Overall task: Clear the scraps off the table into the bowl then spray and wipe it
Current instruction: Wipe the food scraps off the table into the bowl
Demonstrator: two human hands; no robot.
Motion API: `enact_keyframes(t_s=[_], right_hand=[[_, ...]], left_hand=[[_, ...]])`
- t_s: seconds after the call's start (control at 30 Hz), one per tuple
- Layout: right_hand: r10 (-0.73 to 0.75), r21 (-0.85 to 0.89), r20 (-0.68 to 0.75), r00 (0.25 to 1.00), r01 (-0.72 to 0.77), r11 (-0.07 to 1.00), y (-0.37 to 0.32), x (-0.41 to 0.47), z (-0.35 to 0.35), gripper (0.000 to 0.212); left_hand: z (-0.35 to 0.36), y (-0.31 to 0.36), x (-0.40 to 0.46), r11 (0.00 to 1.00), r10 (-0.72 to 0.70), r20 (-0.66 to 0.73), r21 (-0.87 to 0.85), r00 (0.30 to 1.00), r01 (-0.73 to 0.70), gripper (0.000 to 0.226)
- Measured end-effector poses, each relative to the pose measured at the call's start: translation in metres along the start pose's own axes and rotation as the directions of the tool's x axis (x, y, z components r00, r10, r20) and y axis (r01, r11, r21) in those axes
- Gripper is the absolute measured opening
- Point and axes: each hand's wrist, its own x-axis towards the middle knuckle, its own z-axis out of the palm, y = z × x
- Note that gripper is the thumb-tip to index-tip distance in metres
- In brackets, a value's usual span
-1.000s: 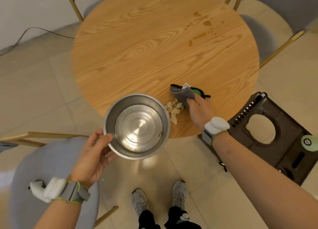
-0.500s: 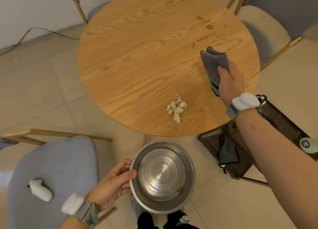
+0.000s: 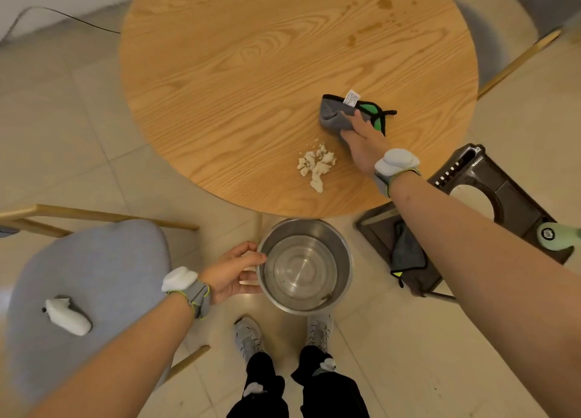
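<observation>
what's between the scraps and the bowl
In the head view, only bare tabletop up to its near edge separates the scraps from the steel bowl held below it.

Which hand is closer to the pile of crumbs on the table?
The right hand. It presses a grey cloth onto the table just beyond and right of the crumbs. The left hand is lower, off the table, holding the bowl rim.
</observation>
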Motion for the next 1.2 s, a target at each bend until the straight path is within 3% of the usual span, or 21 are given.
enact_keyframes(t_s=[0.13, 0.5, 0.97, 1.2], right_hand=[[-0.046, 0.135, 0.022, 0.999, 0.043, 0.99, -0.006, -0.004, 0.011, 0.045], [-0.148, 0.091, 0.203, 0.968, 0.131, 0.987, -0.013, -0.035, 0.037, 0.046], [-0.265, -0.033, 0.358, 0.895, 0.296, 0.955, -0.005, -0.096, 0.068, 0.05], [-0.279, -0.006, 0.39, 0.877, 0.305, 0.952, 0.003, -0.135, 0.088, 0.05]], left_hand=[[-0.004, 0.003, 0.008, 1.0, -0.006, -0.053, -0.026, 0.999, 0.005, 0.007], [-0.017, 0.002, 0.008, 0.988, 0.026, -0.11, -0.149, 0.994, -0.042, 0.014], [-0.02, 0.009, 0.002, 0.984, 0.095, -0.147, -0.134, 0.985, -0.115, 0.012], [-0.02, 0.013, 0.001, 0.984, 0.109, -0.147, -0.123, 0.983, -0.127, 0.007]])
